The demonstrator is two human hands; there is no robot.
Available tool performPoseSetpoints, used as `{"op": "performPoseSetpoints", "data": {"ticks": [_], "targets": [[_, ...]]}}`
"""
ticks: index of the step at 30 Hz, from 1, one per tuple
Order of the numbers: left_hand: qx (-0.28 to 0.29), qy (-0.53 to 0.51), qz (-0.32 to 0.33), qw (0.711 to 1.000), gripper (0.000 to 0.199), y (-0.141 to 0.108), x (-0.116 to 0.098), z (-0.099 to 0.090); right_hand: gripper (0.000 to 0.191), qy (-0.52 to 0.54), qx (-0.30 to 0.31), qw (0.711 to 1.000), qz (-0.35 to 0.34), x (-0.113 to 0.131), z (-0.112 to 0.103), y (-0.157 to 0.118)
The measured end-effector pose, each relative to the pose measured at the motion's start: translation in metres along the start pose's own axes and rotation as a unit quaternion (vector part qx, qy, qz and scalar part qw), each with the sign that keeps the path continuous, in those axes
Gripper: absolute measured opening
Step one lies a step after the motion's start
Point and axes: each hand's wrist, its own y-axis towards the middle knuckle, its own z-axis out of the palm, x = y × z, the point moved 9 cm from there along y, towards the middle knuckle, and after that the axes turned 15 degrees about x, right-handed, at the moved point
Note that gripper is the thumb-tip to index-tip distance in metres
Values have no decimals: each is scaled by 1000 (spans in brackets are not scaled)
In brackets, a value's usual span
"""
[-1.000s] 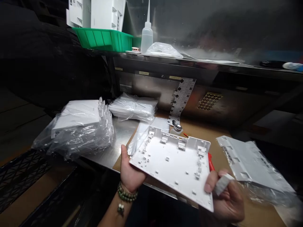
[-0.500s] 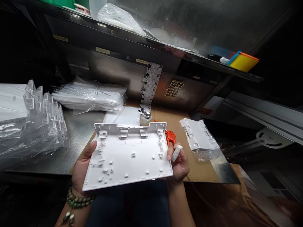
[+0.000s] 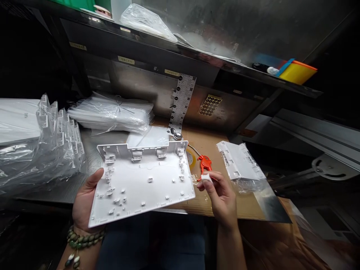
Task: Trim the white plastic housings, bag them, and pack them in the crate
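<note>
From my remote view, my left hand grips the left edge of a white plastic housing shell, holding it tilted over the near edge of the bench, inner face toward the camera. I see a matte, flat shell with a raised, stepped far wall, two bracket-like mounts along it, and small clips and posts crowding both sides. My right hand pinches a small white wad between thumb and fingers, apart from the shell and near a red-handled tool.
</note>
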Motion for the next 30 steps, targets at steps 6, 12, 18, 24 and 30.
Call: {"op": "performPoseSetpoints", "data": {"ticks": [6, 12, 18, 24, 30], "targets": [[-12, 5, 16, 1000, 44, -8, -14, 9, 20, -235, 170, 954, -69, 30, 26, -3], [-38, 13, 24, 999, 46, -9, -13, 13, 17, -338, 283, 893, -86, 26, 48, -2], [-126, 6, 28, 992, 37, -12, -10, 7, 17, -367, 301, 874, -100, 18, 53, 2], [-88, 9, 36, 995, 35, -10, -12, 7, 17, -342, 233, 900, -137, 17, 48, 2], [-38, 19, 2, 999, 36, -9, -7, 2, 13, -264, 346, 895, -98, 18, 50, 4]]}}
